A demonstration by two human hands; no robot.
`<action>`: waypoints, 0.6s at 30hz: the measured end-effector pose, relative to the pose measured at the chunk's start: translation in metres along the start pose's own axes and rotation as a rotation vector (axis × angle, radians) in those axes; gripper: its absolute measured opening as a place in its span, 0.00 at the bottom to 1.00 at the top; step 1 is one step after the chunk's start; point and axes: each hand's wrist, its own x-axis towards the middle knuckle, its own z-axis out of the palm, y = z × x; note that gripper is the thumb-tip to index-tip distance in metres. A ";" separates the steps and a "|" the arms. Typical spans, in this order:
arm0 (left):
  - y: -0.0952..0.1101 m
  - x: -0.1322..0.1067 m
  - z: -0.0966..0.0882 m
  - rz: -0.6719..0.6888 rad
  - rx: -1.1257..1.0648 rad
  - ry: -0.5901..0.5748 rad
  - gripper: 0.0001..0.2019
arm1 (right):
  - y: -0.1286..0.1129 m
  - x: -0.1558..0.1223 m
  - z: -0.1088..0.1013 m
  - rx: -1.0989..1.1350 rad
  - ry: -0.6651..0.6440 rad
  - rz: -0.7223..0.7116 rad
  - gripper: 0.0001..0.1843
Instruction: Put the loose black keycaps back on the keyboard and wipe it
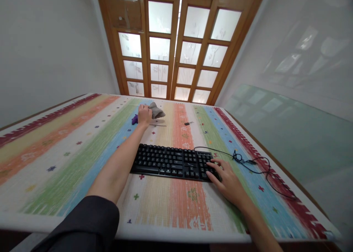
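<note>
My left hand (145,115) is stretched to the far side of the table, its fingers closed on a grey cloth (157,111) that hangs to the right of it. A bunched purple cloth (134,119) shows just left of that hand; whether they touch, I cannot tell. Nearer to me lies a black keyboard (173,163), partly hidden at its left end by my left forearm. My right hand (226,176) rests at the keyboard's right end, fingers spread over the number pad.
The keyboard's black cable (242,158) lies loosely coiled to the right. Beyond the keyboard are a small black piece with thin prongs (188,123) and a thin dark stick (158,125). A striped cloth (91,160) covers the table. Glazed wooden doors (168,46) stand behind.
</note>
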 end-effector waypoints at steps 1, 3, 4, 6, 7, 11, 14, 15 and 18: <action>0.002 0.000 -0.007 -0.014 -0.017 0.040 0.13 | 0.000 0.001 0.000 0.003 0.008 -0.001 0.17; 0.009 -0.004 -0.022 -0.034 -0.090 0.134 0.13 | -0.003 0.002 0.001 0.021 0.040 0.000 0.17; 0.013 -0.008 -0.029 -0.039 -0.154 0.193 0.13 | -0.007 0.004 0.000 0.041 0.064 0.000 0.16; 0.023 -0.020 -0.044 -0.030 -0.299 0.306 0.11 | -0.019 0.009 -0.002 0.117 0.108 -0.006 0.16; 0.028 -0.029 -0.051 -0.017 -0.356 0.343 0.10 | -0.028 0.013 -0.003 0.173 0.119 -0.013 0.16; 0.049 -0.081 -0.076 0.045 -0.578 0.384 0.08 | -0.073 0.041 -0.007 0.419 0.094 -0.057 0.25; 0.059 -0.131 -0.094 0.083 -0.716 0.295 0.07 | -0.108 0.070 -0.005 0.522 0.092 -0.132 0.35; 0.060 -0.147 -0.099 0.095 -0.753 0.256 0.07 | -0.119 0.079 -0.003 0.557 0.094 -0.153 0.37; 0.057 -0.190 -0.113 0.165 -0.812 0.151 0.07 | -0.151 0.102 0.006 0.645 0.083 -0.216 0.41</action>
